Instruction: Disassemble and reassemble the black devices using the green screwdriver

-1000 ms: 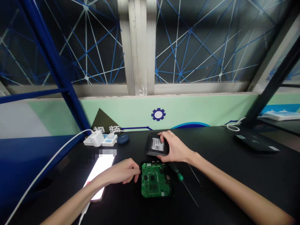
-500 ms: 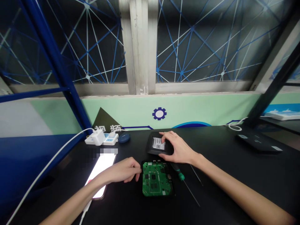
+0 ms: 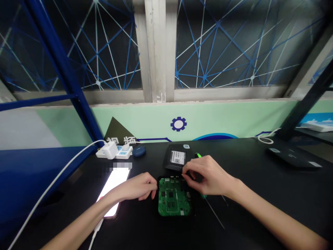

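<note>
A green circuit board (image 3: 173, 199) lies in an open black case on the black table, straight in front of me. My left hand (image 3: 137, 187) rests on the table at the board's left edge, fingers curled, thumb and fingertips against the case. My right hand (image 3: 209, 175) hovers over the board's back right corner, its fingers pinched together; what they pinch is hidden. Under this hand lies a screwdriver, of which only the thin shaft (image 3: 215, 216) shows. Behind the board sits the black cover (image 3: 177, 158) with a white label, untouched.
A lit phone (image 3: 114, 185) on a white cable lies left of my left hand. At the back left are a white power strip (image 3: 114, 152) and a small dark blue oval object (image 3: 139, 150). A flat black device (image 3: 292, 156) sits far right. A blue shelf post (image 3: 65, 73) rises at left.
My right hand has left the black cover and come back toward me, over the board's back right corner and the screwdriver. The left hand has hardly moved.
</note>
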### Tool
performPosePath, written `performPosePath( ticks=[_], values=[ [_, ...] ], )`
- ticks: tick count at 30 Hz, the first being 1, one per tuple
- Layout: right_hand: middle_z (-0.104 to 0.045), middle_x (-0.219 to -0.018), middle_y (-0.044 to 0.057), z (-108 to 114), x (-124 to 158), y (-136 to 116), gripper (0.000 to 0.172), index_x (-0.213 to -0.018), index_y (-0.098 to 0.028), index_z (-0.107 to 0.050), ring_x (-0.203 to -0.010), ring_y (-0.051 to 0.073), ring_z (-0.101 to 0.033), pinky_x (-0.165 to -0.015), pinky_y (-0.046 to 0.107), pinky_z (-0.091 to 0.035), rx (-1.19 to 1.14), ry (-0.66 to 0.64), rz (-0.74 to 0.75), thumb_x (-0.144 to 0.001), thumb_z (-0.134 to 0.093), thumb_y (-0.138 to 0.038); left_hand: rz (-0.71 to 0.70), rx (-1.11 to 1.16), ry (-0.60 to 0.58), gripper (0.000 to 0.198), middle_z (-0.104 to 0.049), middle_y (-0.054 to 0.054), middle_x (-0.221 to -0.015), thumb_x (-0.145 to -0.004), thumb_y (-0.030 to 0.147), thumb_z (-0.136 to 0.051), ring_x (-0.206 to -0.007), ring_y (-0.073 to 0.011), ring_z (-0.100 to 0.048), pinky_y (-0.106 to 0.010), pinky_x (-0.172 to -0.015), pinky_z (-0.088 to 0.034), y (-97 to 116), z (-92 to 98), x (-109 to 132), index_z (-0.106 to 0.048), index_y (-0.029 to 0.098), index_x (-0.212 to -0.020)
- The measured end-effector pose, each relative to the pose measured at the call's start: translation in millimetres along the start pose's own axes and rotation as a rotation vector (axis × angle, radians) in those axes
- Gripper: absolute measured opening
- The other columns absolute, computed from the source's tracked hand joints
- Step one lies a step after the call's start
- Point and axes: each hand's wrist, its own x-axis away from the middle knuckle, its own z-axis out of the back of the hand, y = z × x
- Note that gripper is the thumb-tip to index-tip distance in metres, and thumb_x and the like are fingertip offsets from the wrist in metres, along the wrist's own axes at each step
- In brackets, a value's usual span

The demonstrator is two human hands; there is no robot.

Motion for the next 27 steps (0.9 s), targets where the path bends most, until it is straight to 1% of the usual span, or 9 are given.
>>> performPosePath(
  ticks=[2, 5, 7, 9, 12, 16, 22, 27],
  values=[
    [-0.059, -0.063, -0.002, -3, 1, -4, 0.01, -0.084, -0.019, -0.064, -0.056, 0.011, -0.05, -0.056, 0.025, -0.031, 0.012, -0.082, 0.006, -0.083, -0.055, -0.017, -0.002, 0.002, 0.0, 0.039, -0.043, 0.006, -0.04, -0.091, 0.036, -0.044, -0.04, -0.0094, -0.036, -0.021, -0.047, -0.028, -1, 0.1, 0, -0.063, 0.016, -0.064],
    [-0.062, -0.063, 0.0, -9, 2, -12, 0.009, -0.072, -0.018, -0.062, -0.056, 0.011, -0.051, -0.054, 0.024, -0.028, 0.065, -0.214, -0.019, -0.08, -0.057, -0.018, 0.004, 0.01, -0.009, 0.038, -0.043, 0.006, -0.04, -0.091, 0.034, -0.044, -0.04, -0.0094, -0.035, -0.021, -0.047, -0.028, 0, 0.4, 1, -0.064, 0.016, -0.063],
    [-0.064, -0.064, 0.002, -12, 2, -17, 0.013, -0.068, -0.017, -0.06, -0.055, 0.011, -0.051, -0.054, 0.025, -0.026, 0.117, -0.265, -0.07, -0.08, -0.057, -0.02, 0.009, 0.017, -0.016, 0.037, -0.043, 0.006, -0.04, -0.09, 0.032, -0.044, -0.04, -0.0093, -0.035, -0.021, -0.048, -0.029, 1, 0.8, 1, -0.064, 0.016, -0.063],
    [-0.066, -0.065, 0.004, -14, 2, -20, 0.013, -0.068, -0.016, -0.061, -0.054, 0.012, -0.052, -0.053, 0.026, -0.024, 0.162, -0.295, -0.121, -0.08, -0.058, -0.023, 0.017, 0.022, -0.021, 0.035, -0.043, 0.006, -0.039, -0.089, 0.03, -0.044, -0.04, -0.0093, -0.036, -0.021, -0.049, -0.029, 3, 1.0, 2, -0.064, 0.016, -0.063],
    [-0.068, -0.066, 0.006, -15, 2, -23, 0.014, -0.071, -0.016, -0.063, -0.055, 0.014, -0.054, -0.053, 0.026, -0.021, 0.197, -0.325, -0.162, -0.079, -0.059, -0.026, 0.023, 0.025, -0.021, 0.034, -0.042, 0.006, -0.039, -0.088, 0.028, -0.044, -0.039, -0.0092, -0.036, -0.022, -0.05, -0.031, 5, 0.8, 3, -0.065, 0.016, -0.063],
    [-0.07, -0.07, 0.007, -18, 2, -23, 0.013, -0.074, -0.016, -0.065, -0.058, 0.016, -0.057, -0.053, 0.027, -0.02, 0.212, -0.339, -0.182, -0.08, -0.058, -0.026, 0.03, 0.022, -0.026, 0.034, -0.043, 0.006, -0.039, -0.087, 0.028, -0.044, -0.04, -0.0095, -0.036, -0.022, -0.05, -0.031, 7, 0.5, 4, -0.065, 0.016, -0.063],
    [-0.071, -0.072, 0.008, -22, 1, -23, 0.013, -0.075, -0.016, -0.064, -0.061, 0.017, -0.061, -0.054, 0.028, -0.019, 0.243, -0.333, -0.207, -0.082, -0.056, -0.023, 0.006, 0.034, -0.032, 0.035, -0.043, 0.006, -0.039, -0.088, 0.026, -0.043, -0.04, -0.0095, -0.036, -0.022, -0.05, -0.032, 6, 1.3, 3, -0.065, 0.016, -0.062],
    [-0.07, -0.07, 0.006, -25, 2, -24, 0.009, -0.074, -0.017, -0.063, -0.058, 0.016, -0.061, -0.052, 0.028, -0.017, 0.263, -0.316, -0.249, -0.08, -0.058, -0.022, -0.009, 0.049, -0.048, 0.036, -0.044, 0.006, -0.039, -0.089, 0.025, -0.042, -0.039, -0.0091, -0.036, -0.022, -0.051, -0.032, 5, 1.5, 3, -0.066, 0.016, -0.063]
  ],
)
